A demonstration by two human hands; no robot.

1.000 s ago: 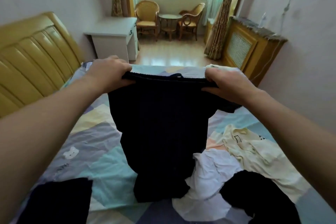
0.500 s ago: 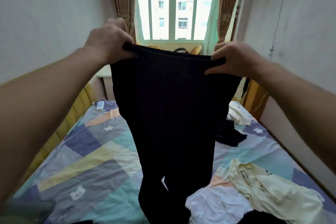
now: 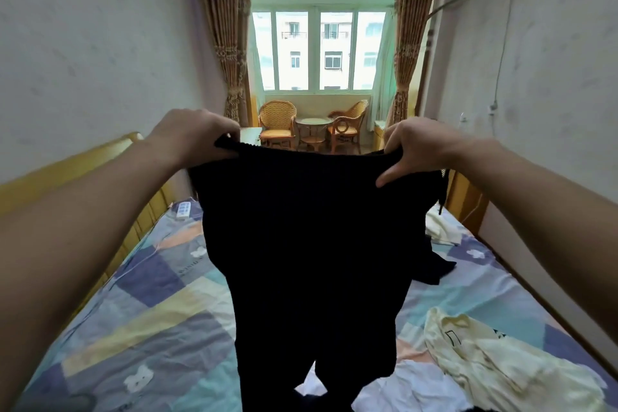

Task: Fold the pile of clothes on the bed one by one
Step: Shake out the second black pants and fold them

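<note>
Above the bed (image 3: pixel 140 321), held up at arm's length before you:

- Black trousers (image 3: pixel 314 244): ribbed dark knit, hanging by the waistband, the two legs dropping toward the clothes below; a thin drawstring dangles at the right edge.
- Your left hand (image 3: pixel 197 137): fingers curled over the left corner of the waistband, gripping it.
- Your right hand (image 3: pixel 418 147): fingers curled over the right corner of the waistband, thumb pressed against the front of the cloth, gripping it.

On the bed, on a patchwork sheet of blue, teal, yellow and peach blocks with small white animal prints:

- Cream shirt (image 3: pixel 495 365): crumpled, lower right, with a small dark printed mark.
- White garment (image 3: pixel 411 388): crumpled, just beside the cream shirt, near the trouser legs.
- Second dark garment (image 3: pixel 438 269): lying behind the trousers to the right, partly hidden.
- Pale cream cloth (image 3: pixel 441 227): near the far right corner of the bed.
- Remote control (image 3: pixel 183 210): white, near the yellow headboard (image 3: pixel 100 157) on the left.

Beyond the bed:

- Two wicker chairs (image 3: pixel 277 124) on either side of a small round table (image 3: pixel 312 125), under the window (image 3: pixel 317 50).
- Brown patterned curtains (image 3: pixel 224 37), drawn back on both sides.
</note>
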